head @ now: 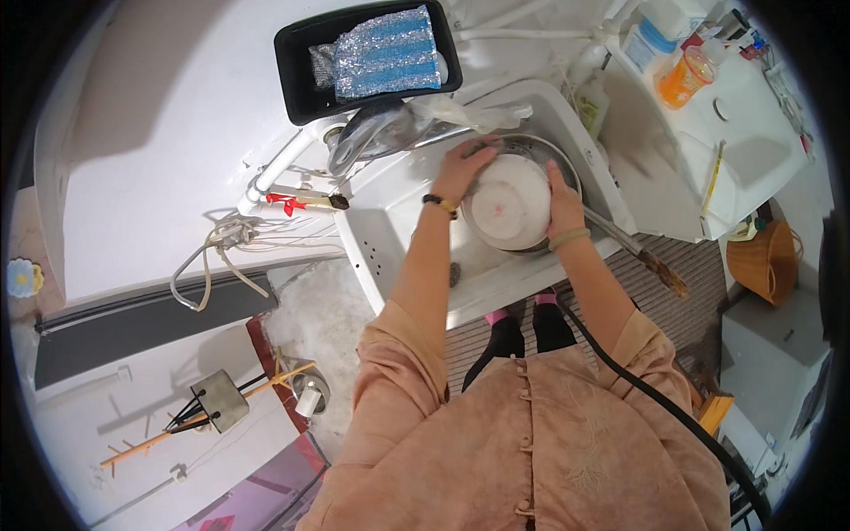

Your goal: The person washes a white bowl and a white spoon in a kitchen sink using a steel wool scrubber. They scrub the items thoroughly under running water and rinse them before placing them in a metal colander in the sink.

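Note:
Both hands are over a white sink, on a pale bowl with a small pink mark. My left hand lies on its upper left rim, and my right hand grips its right side. Beneath the bowl is a round metal wok, its handle reaching over the sink's right edge to a worn brown end. A dark scouring ball lies on the sink floor near my left forearm. What lies inside the wok is mostly hidden.
Behind the sink stands a black plastic basin with a silver-and-blue scrubbing cloth. Plastic bags cover the faucet area. A red-tied brush lies left. An orange cup stands on the white surface at right.

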### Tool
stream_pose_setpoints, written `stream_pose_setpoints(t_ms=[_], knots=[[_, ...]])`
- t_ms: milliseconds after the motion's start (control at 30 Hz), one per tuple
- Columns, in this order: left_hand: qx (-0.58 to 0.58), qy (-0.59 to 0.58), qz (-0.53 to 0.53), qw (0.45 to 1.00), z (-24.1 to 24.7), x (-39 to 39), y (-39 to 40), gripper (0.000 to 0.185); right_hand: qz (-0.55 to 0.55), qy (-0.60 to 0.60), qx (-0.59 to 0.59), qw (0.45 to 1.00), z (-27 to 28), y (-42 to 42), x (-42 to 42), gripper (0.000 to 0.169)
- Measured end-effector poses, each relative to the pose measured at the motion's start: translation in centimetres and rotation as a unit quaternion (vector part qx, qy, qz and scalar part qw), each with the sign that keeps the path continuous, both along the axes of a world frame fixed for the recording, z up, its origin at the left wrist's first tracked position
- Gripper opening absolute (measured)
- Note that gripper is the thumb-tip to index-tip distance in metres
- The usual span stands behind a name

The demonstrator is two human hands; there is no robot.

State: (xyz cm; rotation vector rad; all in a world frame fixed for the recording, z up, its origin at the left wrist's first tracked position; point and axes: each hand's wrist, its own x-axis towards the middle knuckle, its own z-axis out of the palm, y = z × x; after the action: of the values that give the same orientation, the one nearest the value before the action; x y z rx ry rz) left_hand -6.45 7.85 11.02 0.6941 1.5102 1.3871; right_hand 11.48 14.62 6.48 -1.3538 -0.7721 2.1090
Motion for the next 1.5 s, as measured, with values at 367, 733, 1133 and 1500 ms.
stream_pose_setpoints(t_ms=[367,733,1133,1500], knots=[[0.099,0.531,0.087,0.837,-0.5,8.9,-3.8,0.038,-0.131,0.216,-0.291,0.923,-3.0,-2.2,-0.9,0.048],[0.115,0.294,0.223,0.922,-0.7,5.0,-4.3,0.032,-0.209,0.213,-0.292,0.909,-2.3,-4.6,-1.9,0.05],[0.08,0.291,0.191,0.934,-1.2,5.1,-4.6,0.035,-0.172,0.256,-0.258,0.916,-1.5,-4.1,-1.6,0.048],[0.113,-0.51,0.158,0.838,-6.3,2.3,-6.7,0.042,0.137,0.284,-0.028,0.948,4.2,-4.2,-0.6,0.044]])
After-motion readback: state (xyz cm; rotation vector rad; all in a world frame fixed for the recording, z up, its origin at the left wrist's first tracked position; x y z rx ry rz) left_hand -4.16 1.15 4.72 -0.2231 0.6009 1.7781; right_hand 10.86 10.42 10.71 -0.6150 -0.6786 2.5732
